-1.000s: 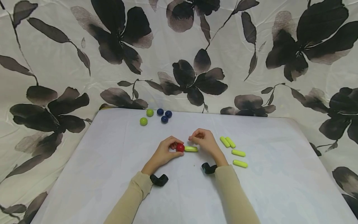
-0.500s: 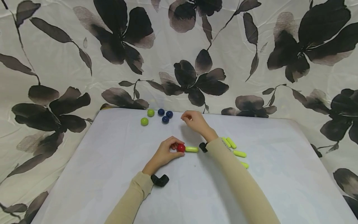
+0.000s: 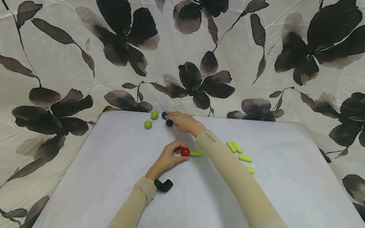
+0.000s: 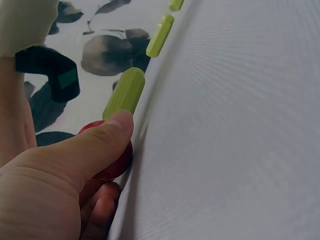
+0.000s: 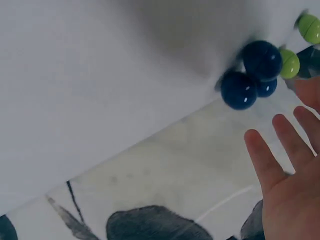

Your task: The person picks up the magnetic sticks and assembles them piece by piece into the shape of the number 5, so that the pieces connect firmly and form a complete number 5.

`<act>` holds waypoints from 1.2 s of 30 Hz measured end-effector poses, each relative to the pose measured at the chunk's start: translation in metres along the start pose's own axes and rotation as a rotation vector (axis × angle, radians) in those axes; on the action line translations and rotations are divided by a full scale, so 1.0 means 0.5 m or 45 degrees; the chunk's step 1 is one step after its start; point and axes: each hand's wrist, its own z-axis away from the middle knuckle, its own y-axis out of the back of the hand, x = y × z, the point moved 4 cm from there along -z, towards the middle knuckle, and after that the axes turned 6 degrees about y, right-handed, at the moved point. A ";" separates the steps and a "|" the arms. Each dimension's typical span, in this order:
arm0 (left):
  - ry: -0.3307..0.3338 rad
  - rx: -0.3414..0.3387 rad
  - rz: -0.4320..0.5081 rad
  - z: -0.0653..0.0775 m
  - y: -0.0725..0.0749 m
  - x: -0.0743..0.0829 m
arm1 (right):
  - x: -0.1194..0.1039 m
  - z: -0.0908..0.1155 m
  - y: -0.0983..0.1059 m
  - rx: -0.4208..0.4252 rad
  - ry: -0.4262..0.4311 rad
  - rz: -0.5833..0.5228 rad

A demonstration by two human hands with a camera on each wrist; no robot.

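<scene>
My left hand (image 3: 166, 159) holds a red ball (image 3: 185, 152) between thumb and fingers, low at the middle of the table. A ribbed yellow-green stick (image 3: 196, 153) extends from the ball's right side; in the left wrist view the stick (image 4: 125, 94) rises just beyond my thumb. At the far edge, my right hand (image 3: 184, 123) reaches over a group of dark blue balls (image 3: 169, 123), covering part of the group. Its fingers are spread in the right wrist view, with three blue balls (image 5: 238, 90) just beyond the fingertips (image 5: 253, 137).
Two lime green balls (image 3: 148, 124) sit left of the blue ones near the back edge. Several loose yellow-green sticks (image 3: 245, 158) lie on the right, one partly behind the right sleeve (image 3: 228, 171). A floral cloth (image 3: 199, 47) hangs behind the white table (image 3: 94, 177).
My right hand has moved from beside the stick to the far edge, then left to the blue balls, and its fingers have spread. My left hand stays put with the red ball.
</scene>
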 end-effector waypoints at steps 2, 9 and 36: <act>0.005 0.001 -0.003 0.001 0.001 0.002 | -0.007 -0.009 -0.010 -0.056 -0.019 0.001; 0.032 0.017 -0.008 0.002 -0.002 0.001 | -0.014 -0.023 -0.037 -0.150 -0.082 0.033; 0.013 0.013 -0.050 0.003 0.002 0.005 | -0.004 0.035 -0.040 -0.025 0.062 -0.169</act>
